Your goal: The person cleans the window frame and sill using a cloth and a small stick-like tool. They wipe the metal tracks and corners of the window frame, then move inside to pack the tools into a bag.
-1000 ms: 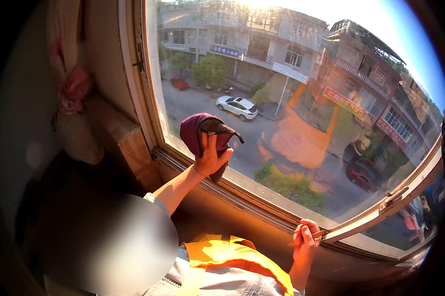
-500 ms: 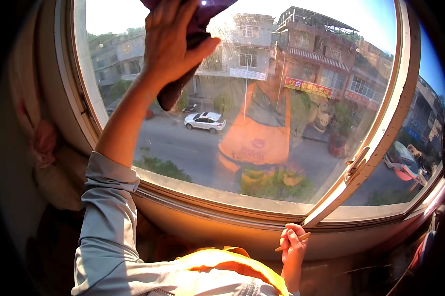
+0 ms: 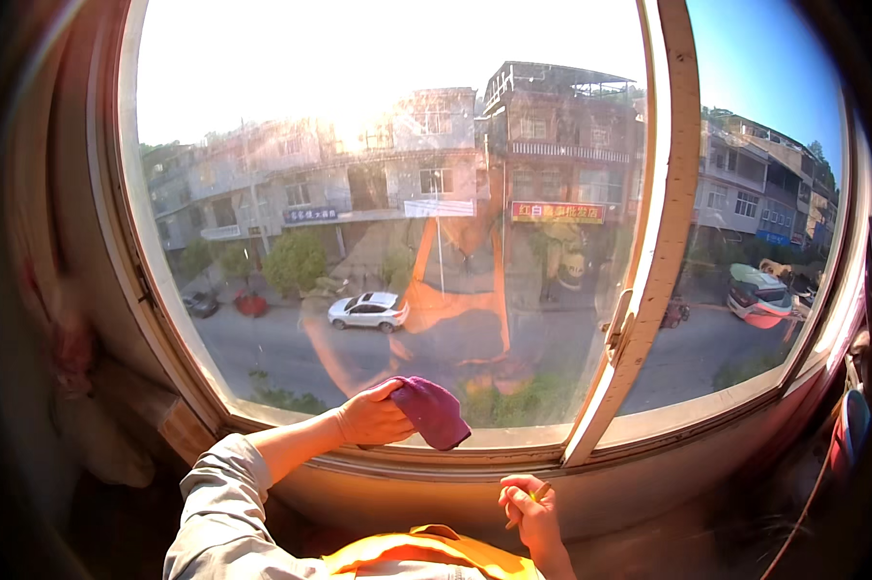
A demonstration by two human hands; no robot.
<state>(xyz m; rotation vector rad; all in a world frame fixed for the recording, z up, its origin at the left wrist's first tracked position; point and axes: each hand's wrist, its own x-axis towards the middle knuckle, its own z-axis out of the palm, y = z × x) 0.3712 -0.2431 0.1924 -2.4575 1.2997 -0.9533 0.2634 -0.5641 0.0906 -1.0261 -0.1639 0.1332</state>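
Observation:
My left hand (image 3: 372, 418) is closed on a folded purple cloth (image 3: 436, 414), its far end sticking out to the right of my fingers. It is held low, before the bottom edge of the window pane (image 3: 214, 353); whether the cloth touches the glass I cannot tell. Lower and to the right, my right hand (image 3: 529, 510) grips a thin, light-brown wooden stick (image 3: 543, 490). The stick pokes out above and below my fist. Faint marks and a reflection of a person in an orange apron show on the glass.
A pale frame post (image 3: 663, 222) with a latch (image 3: 618, 319) divides the sliding window. The sill track (image 3: 474, 461) runs below the pane. At left hangs a curtain (image 3: 44, 242). Outside are a street, a white car (image 3: 369, 311) and buildings. Some objects (image 3: 849, 425) stand at far right.
My left hand has come down from high on the pane to its bottom edge, bringing the purple cloth along. My right hand keeps the stick. The view has turned somewhat to the right.

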